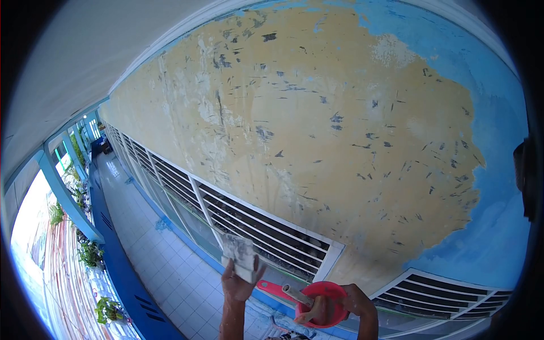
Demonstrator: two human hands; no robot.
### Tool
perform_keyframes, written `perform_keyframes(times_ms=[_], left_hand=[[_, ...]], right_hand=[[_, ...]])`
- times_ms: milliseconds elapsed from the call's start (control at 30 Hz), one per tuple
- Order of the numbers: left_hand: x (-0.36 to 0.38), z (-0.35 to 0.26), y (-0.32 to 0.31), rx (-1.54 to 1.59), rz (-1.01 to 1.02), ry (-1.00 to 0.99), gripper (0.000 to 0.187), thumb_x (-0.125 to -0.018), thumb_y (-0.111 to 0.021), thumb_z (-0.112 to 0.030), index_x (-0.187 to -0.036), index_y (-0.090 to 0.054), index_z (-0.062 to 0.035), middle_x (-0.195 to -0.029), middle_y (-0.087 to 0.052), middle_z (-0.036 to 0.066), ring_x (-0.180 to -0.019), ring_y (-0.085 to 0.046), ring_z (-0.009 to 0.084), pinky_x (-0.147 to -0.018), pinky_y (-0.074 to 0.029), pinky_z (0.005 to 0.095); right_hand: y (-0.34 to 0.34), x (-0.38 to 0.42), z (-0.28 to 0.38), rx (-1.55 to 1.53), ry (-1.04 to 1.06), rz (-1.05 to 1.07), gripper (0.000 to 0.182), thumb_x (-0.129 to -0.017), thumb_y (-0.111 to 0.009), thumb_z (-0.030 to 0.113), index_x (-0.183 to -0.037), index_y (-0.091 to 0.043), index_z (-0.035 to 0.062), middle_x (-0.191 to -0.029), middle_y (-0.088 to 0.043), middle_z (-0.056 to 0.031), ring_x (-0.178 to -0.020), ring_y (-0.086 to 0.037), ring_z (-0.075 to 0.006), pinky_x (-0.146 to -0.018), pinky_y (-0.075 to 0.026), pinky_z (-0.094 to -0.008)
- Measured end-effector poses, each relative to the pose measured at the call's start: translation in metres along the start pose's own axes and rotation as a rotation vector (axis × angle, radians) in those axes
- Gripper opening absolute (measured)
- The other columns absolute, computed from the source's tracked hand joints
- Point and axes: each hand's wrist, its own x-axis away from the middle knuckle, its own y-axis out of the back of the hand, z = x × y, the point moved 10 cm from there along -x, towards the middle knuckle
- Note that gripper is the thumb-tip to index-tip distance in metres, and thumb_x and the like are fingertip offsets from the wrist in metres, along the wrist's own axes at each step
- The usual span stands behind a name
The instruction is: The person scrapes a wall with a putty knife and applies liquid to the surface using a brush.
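My left hand (239, 288) is raised at the lower middle, its fingers closed round a flat putty spreader (238, 252) smeared grey and white. To its right, my right hand (358, 303) grips the rim of a red plastic dipper (339, 292), whose handle (271, 288) points left. Inside the dipper lean a pale stick-like handle (297, 295) and a brownish wooden-looking piece (318, 310); their lower ends are hidden. Both hands are in front of a wall (317, 113) with a large tan area, dark scrape marks and whitish patches.
Blue paint (498, 141) borders the tan area at right. Barred windows (266, 226) run below it, with another window (442, 294) at lower right. A tiled walkway (141, 226) stretches left beside a blue parapet (124, 266) with potted plants (107, 310).
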Motion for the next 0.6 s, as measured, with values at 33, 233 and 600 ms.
perform_keyframes(times_ms=[33,233,600], left_hand=[[-0.002,-0.023,0.001,-0.083,-0.059,-0.104,0.052,-0.097,-0.056,-0.033,-0.141,-0.044,-0.0081,-0.133,-0.057,0.016,-0.126,-0.052,0.0336,-0.111,-0.035,0.0591],[-0.014,-0.095,-0.112,-0.441,0.087,-0.570,0.049,-0.093,-0.061,-0.011,-0.138,-0.043,-0.0026,-0.131,-0.058,0.013,-0.119,-0.058,0.0322,-0.102,-0.046,0.0504],[-0.030,-0.023,-0.286,-0.565,0.345,-0.693,0.045,-0.087,-0.071,-0.004,-0.128,-0.052,-0.0015,-0.121,-0.062,0.011,-0.112,-0.061,0.0250,-0.097,-0.049,0.0429]], right_hand=[[0.006,0.008,-0.003,-0.036,-0.035,-0.006,0.033,-0.082,-0.061,0.001,-0.114,-0.068,-0.0019,-0.079,-0.071,-0.0140,-0.060,-0.070,-0.0228,-0.046,-0.058,-0.0332],[0.025,0.029,-0.043,-0.157,-0.125,-0.124,0.030,-0.082,-0.062,0.006,-0.110,-0.069,-0.0037,-0.079,-0.071,-0.0143,-0.060,-0.070,-0.0240,-0.046,-0.059,-0.0342],[0.015,0.036,-0.063,-0.252,-0.138,-0.164,0.030,-0.084,-0.056,0.007,-0.109,-0.069,-0.0040,-0.077,-0.069,-0.0154,-0.059,-0.070,-0.0273,-0.044,-0.058,-0.0363]])
